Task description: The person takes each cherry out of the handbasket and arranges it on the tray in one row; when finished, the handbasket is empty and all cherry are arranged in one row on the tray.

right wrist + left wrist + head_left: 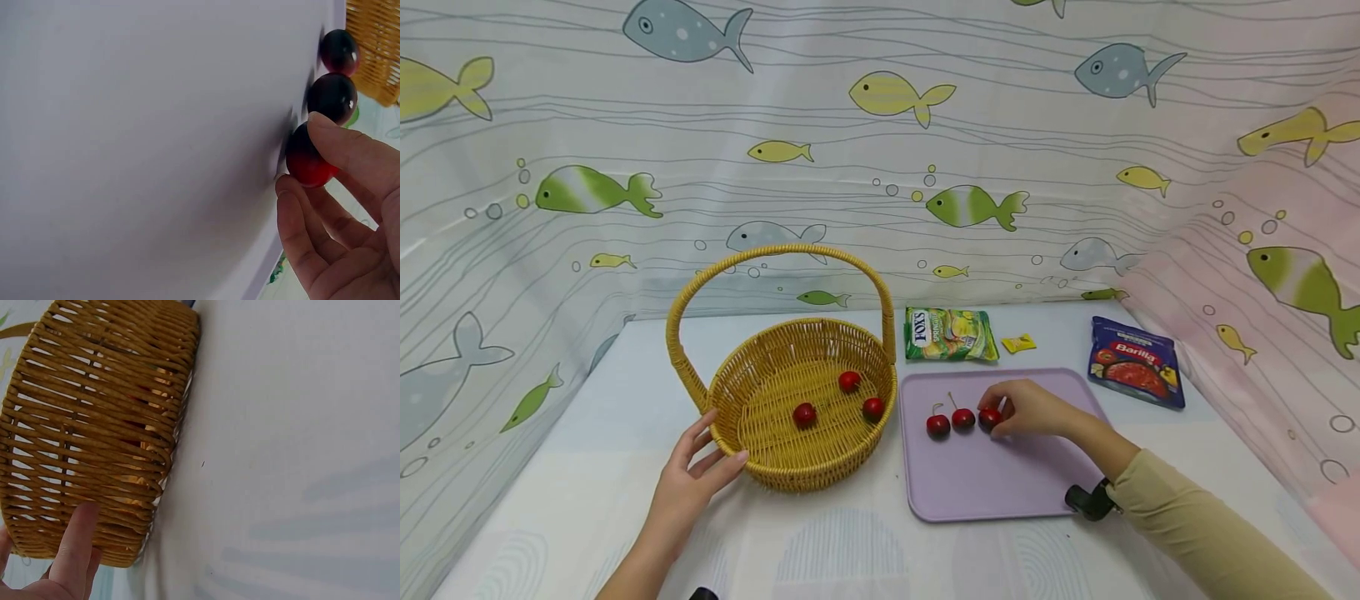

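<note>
A woven yellow basket (752, 467) with a tall handle stands left of centre, holding three red cherries (804, 414). My left hand (696, 475) rests against its near-left wall, fingers fairly straight; the left wrist view shows a finger (75, 550) touching the wicker wall (94, 425). On the lilac tray (1000, 483) lie three cherries in a row. My right hand (1026, 408) pinches the rightmost cherry (989, 417) between thumb and fingers, still on the tray; the right wrist view shows that cherry (306, 159) with two more cherries (331, 94) beyond it.
Behind the tray lie a green Fox's sweet bag (950, 333) and a small yellow wrapped sweet (1018, 342). A dark blue Barilla pouch (1137, 372) lies at the back right. Fish-printed curtains wall in the white table (587, 500) on three sides.
</note>
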`<state>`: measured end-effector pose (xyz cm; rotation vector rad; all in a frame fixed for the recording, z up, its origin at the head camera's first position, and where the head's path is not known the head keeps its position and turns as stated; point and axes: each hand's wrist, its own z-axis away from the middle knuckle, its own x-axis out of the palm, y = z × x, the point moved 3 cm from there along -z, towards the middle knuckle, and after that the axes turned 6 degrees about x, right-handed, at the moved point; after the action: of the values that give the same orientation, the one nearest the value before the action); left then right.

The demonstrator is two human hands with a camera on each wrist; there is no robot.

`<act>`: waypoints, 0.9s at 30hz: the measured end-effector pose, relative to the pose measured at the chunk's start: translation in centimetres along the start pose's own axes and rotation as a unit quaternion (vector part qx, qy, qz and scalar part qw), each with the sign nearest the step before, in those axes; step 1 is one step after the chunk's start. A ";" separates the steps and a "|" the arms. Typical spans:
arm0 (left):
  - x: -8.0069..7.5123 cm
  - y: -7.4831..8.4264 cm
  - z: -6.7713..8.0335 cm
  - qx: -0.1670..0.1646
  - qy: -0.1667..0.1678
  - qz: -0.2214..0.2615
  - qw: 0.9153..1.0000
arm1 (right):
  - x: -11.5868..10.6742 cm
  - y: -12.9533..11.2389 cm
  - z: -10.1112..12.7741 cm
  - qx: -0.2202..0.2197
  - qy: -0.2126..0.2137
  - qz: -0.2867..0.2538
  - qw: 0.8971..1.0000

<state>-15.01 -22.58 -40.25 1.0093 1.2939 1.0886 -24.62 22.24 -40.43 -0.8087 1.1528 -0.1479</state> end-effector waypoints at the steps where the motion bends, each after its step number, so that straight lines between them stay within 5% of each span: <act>1: 0.0 0.0 0.0 0.000 0.000 0.000 1.000 | 0.0 0.0 0.0 0.000 0.001 0.002 1.000; 15: 0.0 0.1 0.1 0.004 -0.001 -0.004 1.000 | -1.7 -0.3 0.6 0.020 0.000 0.029 0.999; 27: 0.0 0.2 0.2 -0.001 0.000 -0.005 1.000 | -5.0 -3.7 0.5 -0.032 0.041 0.050 0.997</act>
<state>-14.84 -22.52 -40.03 1.0004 1.2967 1.0822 -25.30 22.36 -34.21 -0.8058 1.2789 -0.0612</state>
